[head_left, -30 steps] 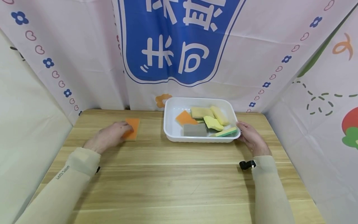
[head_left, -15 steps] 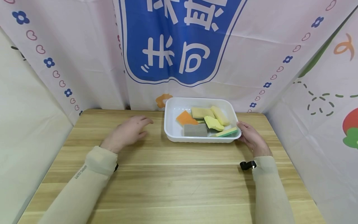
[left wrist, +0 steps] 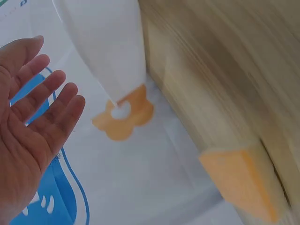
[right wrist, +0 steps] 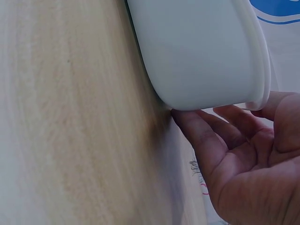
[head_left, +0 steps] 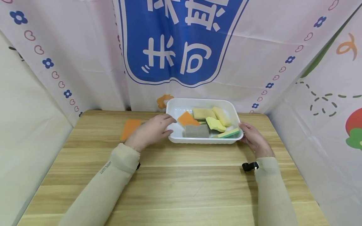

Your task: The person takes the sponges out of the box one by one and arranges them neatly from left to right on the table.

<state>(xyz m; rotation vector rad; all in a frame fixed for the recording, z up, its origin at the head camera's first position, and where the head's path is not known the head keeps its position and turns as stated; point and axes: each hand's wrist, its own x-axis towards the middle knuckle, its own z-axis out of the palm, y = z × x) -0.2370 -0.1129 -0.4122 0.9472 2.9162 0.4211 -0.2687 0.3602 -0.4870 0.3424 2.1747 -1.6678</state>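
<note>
A white plastic tray (head_left: 203, 141) stands at the back of the table with several sponges in it. My left hand (head_left: 152, 130) hovers at its left end, fingers spread and holding nothing; in the left wrist view the open palm (left wrist: 28, 136) is beside the tray's wall (left wrist: 108, 42). My right hand (head_left: 253, 138) grips the right end, thumb at the rim and fingers against the side wall, as the right wrist view shows. Left of the tray, partly behind my left hand, an orange-topped sponge (head_left: 130, 128) lies on the table.
Inside the tray are an orange sponge (head_left: 187, 119), a grey sponge (head_left: 197, 131), a bright yellow one (head_left: 216, 124), a green-and-yellow one (head_left: 229, 133) and pale yellow ones. A printed curtain (head_left: 147, 97) hangs right behind the table's back edge.
My left hand has left the orange sponge on the table and moved right to the tray's left end, its fingers opening out. The right hand and the tray stay put.
</note>
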